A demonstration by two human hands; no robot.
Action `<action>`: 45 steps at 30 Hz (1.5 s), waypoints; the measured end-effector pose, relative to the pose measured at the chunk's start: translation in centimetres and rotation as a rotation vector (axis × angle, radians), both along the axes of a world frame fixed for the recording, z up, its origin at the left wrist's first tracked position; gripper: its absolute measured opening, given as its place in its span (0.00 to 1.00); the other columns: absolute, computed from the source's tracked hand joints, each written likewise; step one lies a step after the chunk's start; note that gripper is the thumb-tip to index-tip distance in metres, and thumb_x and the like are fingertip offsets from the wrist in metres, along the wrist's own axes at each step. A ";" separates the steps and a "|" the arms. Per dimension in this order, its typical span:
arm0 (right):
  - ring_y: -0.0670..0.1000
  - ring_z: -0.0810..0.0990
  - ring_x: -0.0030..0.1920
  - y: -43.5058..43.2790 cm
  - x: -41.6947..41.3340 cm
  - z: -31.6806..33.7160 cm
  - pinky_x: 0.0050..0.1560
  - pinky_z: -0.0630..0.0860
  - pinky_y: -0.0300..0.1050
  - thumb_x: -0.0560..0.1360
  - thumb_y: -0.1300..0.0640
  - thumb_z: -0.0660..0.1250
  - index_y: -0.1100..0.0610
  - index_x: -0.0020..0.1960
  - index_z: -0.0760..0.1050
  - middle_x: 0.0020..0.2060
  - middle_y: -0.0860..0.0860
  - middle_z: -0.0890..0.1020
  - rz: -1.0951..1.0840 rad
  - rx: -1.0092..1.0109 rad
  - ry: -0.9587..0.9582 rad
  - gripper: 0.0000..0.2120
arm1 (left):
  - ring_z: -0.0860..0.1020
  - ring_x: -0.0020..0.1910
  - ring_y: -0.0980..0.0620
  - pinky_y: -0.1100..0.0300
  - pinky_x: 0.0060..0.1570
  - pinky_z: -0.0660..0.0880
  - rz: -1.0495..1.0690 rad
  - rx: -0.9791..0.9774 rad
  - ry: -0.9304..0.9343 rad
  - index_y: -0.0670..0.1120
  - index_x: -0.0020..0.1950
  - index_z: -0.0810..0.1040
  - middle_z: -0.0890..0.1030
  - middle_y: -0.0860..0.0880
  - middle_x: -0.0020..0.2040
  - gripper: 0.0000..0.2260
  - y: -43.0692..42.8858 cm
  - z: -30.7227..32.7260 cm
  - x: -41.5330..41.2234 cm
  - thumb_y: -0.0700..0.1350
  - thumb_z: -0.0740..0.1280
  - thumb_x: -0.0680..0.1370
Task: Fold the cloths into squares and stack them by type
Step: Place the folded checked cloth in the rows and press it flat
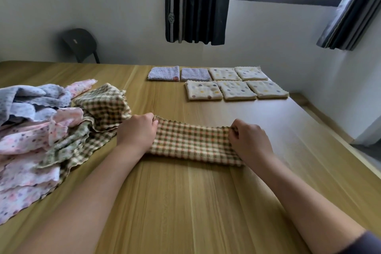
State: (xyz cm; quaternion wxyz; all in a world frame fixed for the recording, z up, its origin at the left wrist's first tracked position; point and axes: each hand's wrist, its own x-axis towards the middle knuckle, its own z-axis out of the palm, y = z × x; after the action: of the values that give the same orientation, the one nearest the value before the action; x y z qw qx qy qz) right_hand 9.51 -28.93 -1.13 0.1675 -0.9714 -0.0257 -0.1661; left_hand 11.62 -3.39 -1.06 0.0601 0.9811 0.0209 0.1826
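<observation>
Head view: left hand [137, 132] and right hand [248, 142] pinch the ends of a half-folded checked cloth [191, 141] mid-tabletop [185, 202]. Seven folded squares [235, 89] lie far right; an unfolded pile [47, 128] waits left.

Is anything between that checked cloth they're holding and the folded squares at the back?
Nothing visible. Only wooden table lies between the checked cloth and the folded squares; the unfolded pile sits to the left.
</observation>
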 end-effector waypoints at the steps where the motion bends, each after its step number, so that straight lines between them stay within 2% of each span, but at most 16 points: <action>1: 0.55 0.77 0.39 0.0 0.2 -0.1 0.41 0.76 0.49 0.79 0.57 0.59 0.58 0.49 0.76 0.39 0.53 0.81 -0.005 -0.008 0.001 0.08 | 0.79 0.47 0.42 0.57 0.36 0.65 0.001 0.024 0.009 0.45 0.52 0.78 0.81 0.43 0.46 0.13 -0.2 0.0 0.1 0.50 0.56 0.82; 13: 0.52 0.76 0.40 0.4 1.1 -0.9 0.40 0.73 0.44 0.80 0.57 0.58 0.58 0.50 0.76 0.43 0.53 0.81 -0.020 -0.079 0.024 0.08 | 0.80 0.41 0.42 0.57 0.32 0.64 0.025 0.074 -0.054 0.44 0.51 0.75 0.81 0.43 0.41 0.11 -0.6 -0.9 0.8 0.49 0.57 0.81; 17: 0.55 0.76 0.52 0.5 0.9 -1.0 0.50 0.74 0.48 0.76 0.59 0.62 0.56 0.62 0.73 0.56 0.54 0.77 -0.031 -0.080 -0.051 0.14 | 0.79 0.35 0.41 0.58 0.28 0.65 -0.051 -0.059 -0.247 0.41 0.53 0.73 0.79 0.42 0.40 0.09 -0.4 -1.5 0.6 0.43 0.67 0.76; 20: 0.58 0.78 0.50 1.3 0.1 -0.7 0.48 0.75 0.51 0.73 0.64 0.66 0.59 0.58 0.76 0.53 0.57 0.78 0.069 -0.085 -0.203 0.14 | 0.79 0.40 0.42 0.52 0.38 0.73 -0.265 -0.084 -0.376 0.41 0.52 0.76 0.79 0.43 0.43 0.10 -0.5 -1.3 0.2 0.39 0.70 0.72; 23: 0.55 0.78 0.50 3.3 -1.6 -0.8 0.47 0.74 0.47 0.78 0.58 0.61 0.56 0.56 0.77 0.53 0.53 0.79 0.249 -0.076 -0.124 0.10 | 0.76 0.60 0.47 0.48 0.60 0.71 -0.502 -0.149 -0.135 0.46 0.59 0.77 0.80 0.47 0.58 0.14 -1.5 -1.7 -0.5 0.47 0.63 0.76; 25: 0.52 0.72 0.63 4.3 -2.2 -1.3 0.60 0.69 0.47 0.81 0.48 0.55 0.52 0.63 0.73 0.63 0.49 0.75 0.291 -0.144 0.025 0.16 | 0.59 0.75 0.54 0.51 0.73 0.51 -0.536 -0.123 0.162 0.51 0.72 0.67 0.64 0.51 0.75 0.22 -1.8 -2.4 -0.7 0.55 0.54 0.80; 28: 0.49 0.52 0.76 4.4 -2.2 -1.6 0.74 0.50 0.47 0.82 0.44 0.47 0.46 0.75 0.58 0.77 0.48 0.56 0.289 -0.174 0.234 0.23 | 0.45 0.77 0.56 0.52 0.74 0.40 -0.478 -0.010 0.334 0.57 0.77 0.51 0.48 0.54 0.78 0.25 -1.8 -2.6 -0.3 0.60 0.49 0.81; 31: 0.48 0.42 0.77 3.6 -1.6 -1.4 0.75 0.40 0.49 0.82 0.46 0.45 0.43 0.77 0.47 0.78 0.48 0.46 0.273 -0.167 0.361 0.24 | 0.49 0.77 0.55 0.51 0.75 0.44 -0.391 0.003 0.310 0.56 0.77 0.53 0.51 0.53 0.78 0.25 -1.8 -2.6 -0.4 0.60 0.48 0.81; 33: 0.49 0.43 0.77 2.6 -1.0 -1.1 0.76 0.40 0.51 0.82 0.48 0.46 0.44 0.77 0.49 0.78 0.49 0.47 0.206 -0.158 0.364 0.24 | 0.63 0.73 0.52 0.50 0.72 0.55 -0.311 -0.026 0.215 0.53 0.73 0.65 0.66 0.50 0.74 0.23 -1.8 -2.3 -0.7 0.59 0.48 0.81; 35: 0.51 0.48 0.77 1.3 -0.3 -0.9 0.76 0.42 0.53 0.81 0.51 0.49 0.46 0.76 0.54 0.78 0.51 0.52 0.113 -0.169 0.304 0.23 | 0.80 0.49 0.48 0.50 0.60 0.67 -0.255 -0.043 -0.033 0.49 0.53 0.79 0.83 0.47 0.50 0.21 -1.6 -1.7 -0.9 0.57 0.49 0.81; 37: 0.53 0.52 0.77 0.4 0.1 -0.7 0.75 0.45 0.53 0.80 0.54 0.53 0.49 0.74 0.59 0.77 0.52 0.57 0.055 -0.186 0.207 0.22 | 0.74 0.26 0.48 0.51 0.49 0.71 -0.259 -0.075 -0.292 0.47 0.37 0.75 0.77 0.50 0.27 0.19 -1.1 -1.1 -1.1 0.54 0.51 0.79; 39: 0.56 0.62 0.73 0.2 0.1 -0.6 0.72 0.55 0.53 0.77 0.56 0.59 0.52 0.70 0.68 0.73 0.53 0.65 0.086 -0.172 0.037 0.21 | 0.71 0.23 0.51 0.53 0.45 0.72 -0.324 -0.114 -0.379 0.47 0.36 0.74 0.74 0.52 0.25 0.15 -0.8 -0.9 -1.3 0.51 0.54 0.77; 41: 0.55 0.76 0.60 0.9 -0.3 -0.6 0.57 0.67 0.49 0.74 0.55 0.59 0.54 0.59 0.77 0.60 0.52 0.78 0.188 -0.119 -0.109 0.16 | 0.72 0.28 0.60 0.54 0.45 0.73 -0.515 -0.158 -0.337 0.48 0.41 0.78 0.80 0.54 0.32 0.11 -0.8 -1.2 -1.3 0.50 0.58 0.75; 42: 0.53 0.79 0.54 1.4 -0.5 -0.7 0.50 0.67 0.45 0.74 0.52 0.57 0.53 0.55 0.79 0.54 0.50 0.80 0.225 -0.101 -0.124 0.16 | 0.74 0.33 0.65 0.56 0.47 0.73 -0.635 -0.186 -0.285 0.49 0.44 0.79 0.82 0.55 0.38 0.11 -0.8 -1.4 -1.2 0.50 0.59 0.74; 44: 0.51 0.78 0.54 1.9 -0.7 -0.9 0.49 0.68 0.43 0.76 0.47 0.51 0.51 0.53 0.79 0.53 0.47 0.81 0.287 -0.105 -0.059 0.20 | 0.76 0.52 0.68 0.57 0.56 0.70 -0.832 -0.213 -0.104 0.51 0.53 0.80 0.82 0.55 0.55 0.15 -1.2 -1.8 -1.2 0.52 0.60 0.72; 45: 0.50 0.76 0.59 1.9 -0.6 -1.0 0.55 0.68 0.44 0.77 0.47 0.50 0.50 0.57 0.79 0.58 0.46 0.79 0.305 -0.112 0.006 0.21 | 0.73 0.62 0.65 0.58 0.62 0.67 -0.878 -0.192 0.006 0.52 0.59 0.79 0.78 0.56 0.63 0.19 -1.3 -2.0 -1.2 0.53 0.59 0.71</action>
State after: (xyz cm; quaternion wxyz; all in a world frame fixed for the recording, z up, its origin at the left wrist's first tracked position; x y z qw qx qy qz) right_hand 8.95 -27.05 -2.12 0.1364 -0.9646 -0.1816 -0.1341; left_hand 10.45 -4.71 -3.01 0.2227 0.8875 -0.3804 0.1343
